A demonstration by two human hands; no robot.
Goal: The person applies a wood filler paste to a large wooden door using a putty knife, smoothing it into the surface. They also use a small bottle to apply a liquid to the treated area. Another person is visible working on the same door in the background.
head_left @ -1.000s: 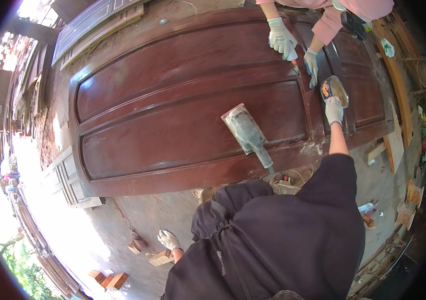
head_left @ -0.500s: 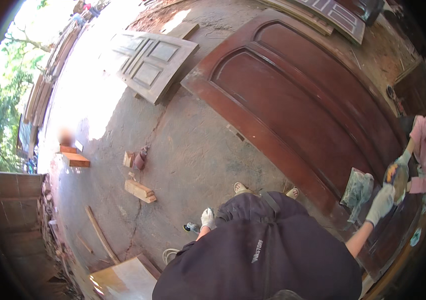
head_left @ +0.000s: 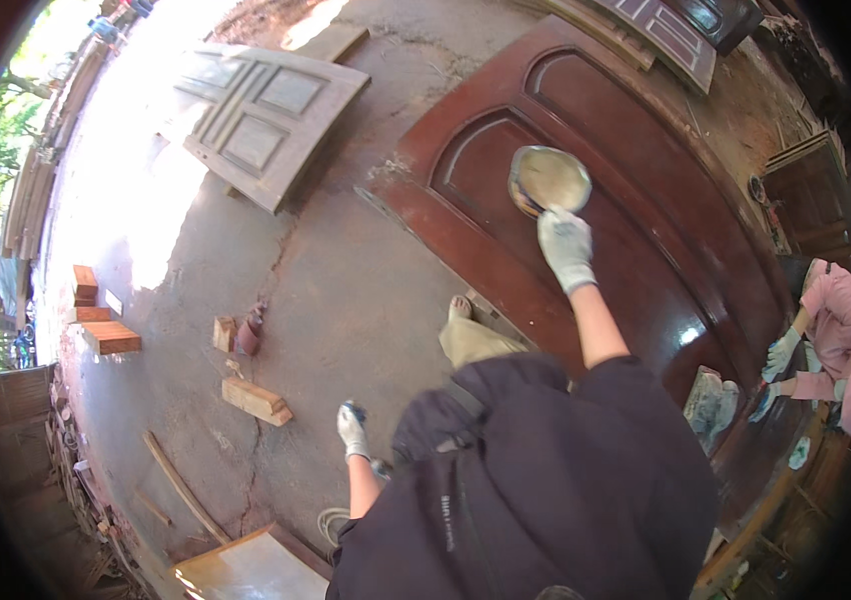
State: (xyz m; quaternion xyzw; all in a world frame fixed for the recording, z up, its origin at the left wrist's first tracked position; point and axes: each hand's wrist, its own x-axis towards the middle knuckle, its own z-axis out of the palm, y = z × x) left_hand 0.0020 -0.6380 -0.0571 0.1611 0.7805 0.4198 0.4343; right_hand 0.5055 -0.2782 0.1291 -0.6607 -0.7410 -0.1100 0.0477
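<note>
Landmark door: a red-brown panelled door (head_left: 646, 290) lies flat; every place below is given from it.
Bowl: the bowl (head_left: 552, 180), with tan contents, is out over the door's arched panel near the rounded-top end; whether it touches the wood cannot be told.
Right hand: the gloved right hand (head_left: 566, 245) closes its fingers on the bowl's near edge, with no wide gap showing.
Left hand: the gloved left hand (head_left: 353, 430) hangs off the door's near side, over the floor; its fingers look partly bent, but how far open they are, or whether they hold anything, cannot be told.
Footing: one foot (head_left: 460, 307) is just beside the door's near edge, so small, steady steps seem wise.
Carrying well: a one-sided hold probably tips easily; a firm pinch, level rim and slow wrist should keep the contents in.
Clearance: the bowl's base is best kept off the door's raised moulding.
</note>
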